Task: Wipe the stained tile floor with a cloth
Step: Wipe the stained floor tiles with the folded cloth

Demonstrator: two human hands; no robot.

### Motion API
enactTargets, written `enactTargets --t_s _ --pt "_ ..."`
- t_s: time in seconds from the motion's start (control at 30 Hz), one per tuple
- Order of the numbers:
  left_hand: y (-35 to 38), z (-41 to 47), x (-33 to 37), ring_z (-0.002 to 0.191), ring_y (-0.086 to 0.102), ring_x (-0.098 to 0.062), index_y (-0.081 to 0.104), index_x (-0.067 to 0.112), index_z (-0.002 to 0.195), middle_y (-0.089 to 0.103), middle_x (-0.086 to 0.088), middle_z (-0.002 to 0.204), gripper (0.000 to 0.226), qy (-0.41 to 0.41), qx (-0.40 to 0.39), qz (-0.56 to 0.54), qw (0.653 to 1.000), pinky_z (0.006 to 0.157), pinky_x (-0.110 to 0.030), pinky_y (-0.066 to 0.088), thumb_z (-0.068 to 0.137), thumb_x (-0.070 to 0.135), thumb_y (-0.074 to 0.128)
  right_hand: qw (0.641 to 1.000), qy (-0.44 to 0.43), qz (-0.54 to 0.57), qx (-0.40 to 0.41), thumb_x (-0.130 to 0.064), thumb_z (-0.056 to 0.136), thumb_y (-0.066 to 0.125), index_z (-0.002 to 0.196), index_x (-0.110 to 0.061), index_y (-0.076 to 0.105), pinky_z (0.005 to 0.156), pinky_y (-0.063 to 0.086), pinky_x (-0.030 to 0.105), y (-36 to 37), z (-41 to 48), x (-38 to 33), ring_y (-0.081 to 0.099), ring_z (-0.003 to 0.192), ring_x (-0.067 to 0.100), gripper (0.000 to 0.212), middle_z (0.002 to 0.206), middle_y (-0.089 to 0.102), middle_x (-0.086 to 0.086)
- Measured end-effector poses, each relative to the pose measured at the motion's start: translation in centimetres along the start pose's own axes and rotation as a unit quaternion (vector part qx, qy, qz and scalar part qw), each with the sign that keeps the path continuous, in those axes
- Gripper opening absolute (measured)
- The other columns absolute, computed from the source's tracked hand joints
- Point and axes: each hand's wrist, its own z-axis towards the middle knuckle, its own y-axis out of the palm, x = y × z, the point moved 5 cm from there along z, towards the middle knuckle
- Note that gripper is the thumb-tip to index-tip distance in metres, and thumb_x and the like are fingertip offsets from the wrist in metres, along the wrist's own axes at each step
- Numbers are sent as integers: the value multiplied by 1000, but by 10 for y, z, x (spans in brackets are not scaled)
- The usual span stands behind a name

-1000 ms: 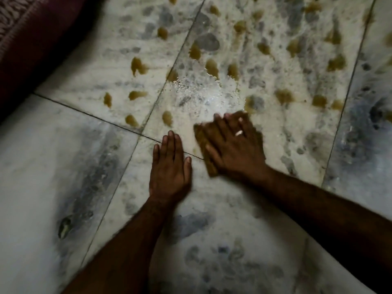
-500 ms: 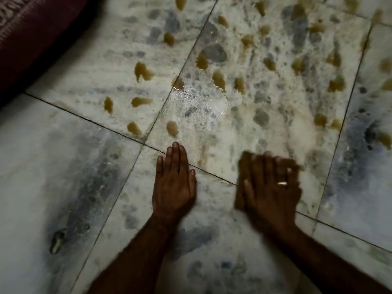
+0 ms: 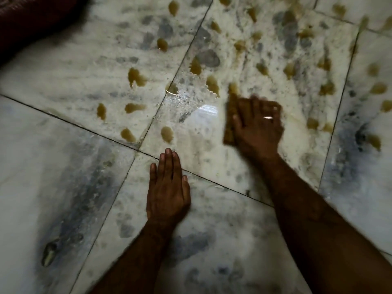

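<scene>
The white marble tile floor (image 3: 70,166) carries several yellow-brown stains, such as one blob (image 3: 135,76) on the left tile and another (image 3: 167,134) just ahead of my left hand. My right hand (image 3: 257,126), a ring on one finger, presses flat on a brownish cloth (image 3: 230,122) whose left edge sticks out beside the thumb. The hand is motion-blurred. My left hand (image 3: 167,187) lies flat on the floor, fingers together, across a grout line, holding nothing.
A dark maroon fabric edge (image 3: 31,22) fills the top left corner. A wet shiny patch (image 3: 199,111) lies left of the cloth. More stains (image 3: 326,88) spread over the tiles at the upper right.
My right hand with the cloth swept back toward me and to the right, then forward again to the stains. My left hand stayed planted on the floor.
</scene>
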Motion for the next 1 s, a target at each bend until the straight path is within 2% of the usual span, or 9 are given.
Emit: enactTargets --t_s 0.17,0.27,0.33,0.4,0.43,0.53,0.67,0.87,1.0 --pt "1 0 -1 157 17 -30 20 0 159 17 -18 168 66 -5 -11 -7 1000 128 -46 4 101 32 24 981 187 -37 28 -47 109 23 158 -20 33 124 15 62 -14 -59 143 36 144 45 57 161 36 23" --pt "2 1 0 157 14 -29 18 0 159 15 -18 169 68 -13 -15 -18 1000 128 -44 1 100 33 22 954 298 -35 24 -39 111 23 157 -8 30 117 22 73 -23 -130 201 36 142 53 56 158 34 32" --pt "2 0 1 157 15 -30 19 -1 159 17 -19 168 68 -14 -12 -15 1000 127 -47 5 100 33 23 927 370 -59 9 -36 111 29 157 -8 30 112 32 73 -14 -183 209 41 141 51 53 157 37 30" --pt "2 0 1 157 16 -31 19 -1 159 17 -20 168 68 -15 -14 -14 1000 127 -49 8 100 33 22 890 453 -42 14 -35 111 41 154 -11 40 105 48 63 -3 -224 186 57 130 44 49 149 52 24" --pt "2 0 2 157 16 -32 18 -2 159 17 -20 168 68 -16 -15 -15 1000 127 -50 8 100 33 22 880 472 -22 43 -36 111 39 154 -12 40 106 48 58 1 -235 166 58 129 42 49 149 54 22" --pt "1 0 3 157 15 -33 17 -2 159 16 -21 168 68 -16 -12 -11 1000 128 -49 8 101 32 22 895 439 -33 79 -40 113 23 161 -13 26 118 29 59 3 -237 66 43 141 45 55 159 40 23" --pt "-2 1 4 154 24 -35 22 -4 157 23 -24 166 66 -14 3 -5 1000 126 -51 14 101 29 27 976 214 -6 29 -44 106 35 161 -21 30 124 16 57 9 -183 -60 34 150 41 60 165 34 17" --pt "-2 0 1 154 24 -34 22 -4 157 23 -23 166 64 -3 10 -4 1000 126 -51 16 102 29 29 1000 22 -5 -15 -52 105 29 163 -31 24 127 9 53 8 -76 -59 23 157 31 61 170 24 7" --pt "-2 1 1 155 22 -33 21 -3 158 21 -22 167 66 -2 -4 -15 1000 127 -48 11 102 30 30 997 63 -29 -30 -53 105 25 163 -31 20 127 10 56 6 -48 -26 23 156 33 63 170 25 10"
